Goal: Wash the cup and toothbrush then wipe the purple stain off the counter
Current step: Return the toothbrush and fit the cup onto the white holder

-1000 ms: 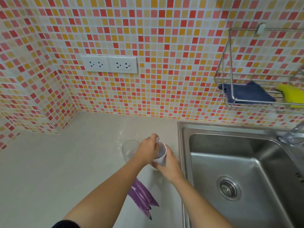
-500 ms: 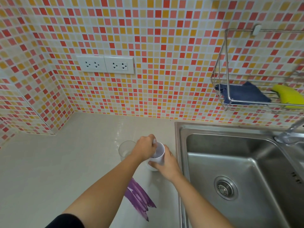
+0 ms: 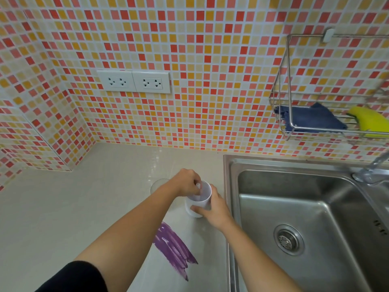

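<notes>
A white cup (image 3: 200, 199) stands on the beige counter (image 3: 84, 207) just left of the sink. My right hand (image 3: 213, 209) grips the cup's side from the right. My left hand (image 3: 186, 182) hovers over the cup's mouth, fingertips curled down and pinching a small white end, apparently the toothbrush (image 3: 198, 185); the rest of it is hidden inside the cup. The purple stain (image 3: 172, 248) streaks the counter below the cup, between my forearms.
A clear glass (image 3: 156, 185) stands behind my left wrist. The steel sink (image 3: 294, 207) fills the right, its tap (image 3: 370, 169) at the far right. A wire rack (image 3: 288, 81) on the tiled wall holds a blue cloth (image 3: 311, 119) and a yellow sponge (image 3: 370, 121). Wall sockets (image 3: 134, 81) sit above the counter.
Both hands stay at the cup. My left fingertips have dipped a little lower into the cup's mouth. The view has shifted slightly.
</notes>
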